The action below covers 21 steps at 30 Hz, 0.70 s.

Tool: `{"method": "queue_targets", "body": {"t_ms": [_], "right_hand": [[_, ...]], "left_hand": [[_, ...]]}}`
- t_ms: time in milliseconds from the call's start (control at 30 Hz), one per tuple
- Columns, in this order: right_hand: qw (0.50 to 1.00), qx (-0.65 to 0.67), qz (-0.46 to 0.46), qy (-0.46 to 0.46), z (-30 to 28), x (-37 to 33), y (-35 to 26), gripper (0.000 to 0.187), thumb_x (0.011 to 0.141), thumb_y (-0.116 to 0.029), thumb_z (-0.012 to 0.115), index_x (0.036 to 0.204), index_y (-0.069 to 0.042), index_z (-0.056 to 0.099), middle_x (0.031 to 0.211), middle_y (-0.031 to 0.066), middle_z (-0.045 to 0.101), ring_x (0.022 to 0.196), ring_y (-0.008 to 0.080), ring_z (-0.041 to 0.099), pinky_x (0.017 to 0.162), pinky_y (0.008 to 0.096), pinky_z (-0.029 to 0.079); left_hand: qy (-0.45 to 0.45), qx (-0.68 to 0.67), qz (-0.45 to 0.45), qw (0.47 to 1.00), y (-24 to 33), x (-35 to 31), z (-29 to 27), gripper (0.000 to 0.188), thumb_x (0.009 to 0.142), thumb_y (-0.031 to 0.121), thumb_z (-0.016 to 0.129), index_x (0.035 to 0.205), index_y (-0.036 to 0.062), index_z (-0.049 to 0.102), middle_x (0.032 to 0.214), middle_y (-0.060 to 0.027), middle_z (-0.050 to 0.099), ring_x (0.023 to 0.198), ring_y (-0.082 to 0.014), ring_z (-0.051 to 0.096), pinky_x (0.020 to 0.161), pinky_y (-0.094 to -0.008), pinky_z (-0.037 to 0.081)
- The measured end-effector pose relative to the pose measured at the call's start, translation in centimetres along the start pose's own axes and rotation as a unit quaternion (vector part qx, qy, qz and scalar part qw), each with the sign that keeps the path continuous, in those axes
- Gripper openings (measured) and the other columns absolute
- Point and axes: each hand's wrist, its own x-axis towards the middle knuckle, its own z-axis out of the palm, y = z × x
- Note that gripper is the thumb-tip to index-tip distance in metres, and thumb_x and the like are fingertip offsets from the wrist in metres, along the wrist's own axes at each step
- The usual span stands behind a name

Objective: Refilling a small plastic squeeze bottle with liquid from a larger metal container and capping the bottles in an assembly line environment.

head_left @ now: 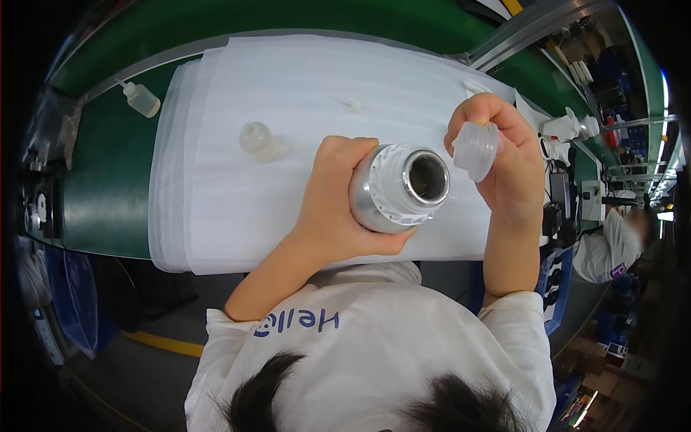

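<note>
My left hand (338, 205) is wrapped round a silver metal bottle (366, 189), tilted so its round uncapped mouth faces up toward me. A white ring with a ragged edge circles the bottle's neck. To the right, my right hand (507, 155) pinches a translucent ribbed plastic cap (476, 150), held apart from the bottle. On the white sheets lies a small open translucent plastic bottle (258, 141), left of my left hand. Farther off is a small white nozzle tip (352, 105).
Stacked white foam sheets (209, 180) cover much of the green bench (101, 194). A small squeeze bottle (141, 99) with a spout is at the far left. A metal rail (533, 36) runs along the far right. Another person (608, 248) in white is beyond the bench at right.
</note>
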Motion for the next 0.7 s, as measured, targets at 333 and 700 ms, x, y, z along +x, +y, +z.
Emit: {"method": "queue_targets", "body": {"t_ms": [333,700], "right_hand": [[0.997,-0.014,-0.023,0.076,-0.5,-1.1,-0.1,0.026,0.082,-0.024,0.059,0.097,-0.004,0.051,0.084,0.0032,0.052,0.072,0.0099,0.048,0.065,0.0222,0.04],[0.994,-0.076,-0.069,0.032,2.5,-0.8,-1.7,0.02,0.078,-0.009,0.065,0.095,-0.002,0.056,0.086,0.0007,0.057,0.076,0.0076,0.05,0.07,0.0211,0.041]], "left_hand": [[0.002,0.016,0.006,1.0,-0.1,0.0,0.0,0.076,0.048,0.016,0.079,0.112,0.0068,0.04,0.097,-0.0093,0.046,0.087,-0.023,0.045,0.075,-0.033,0.038],[0.008,0.006,-0.008,1.0,-0.3,0.0,0.1,0.077,0.047,0.017,0.079,0.112,0.0072,0.04,0.096,-0.0087,0.047,0.087,-0.0227,0.046,0.074,-0.0327,0.038]]}}
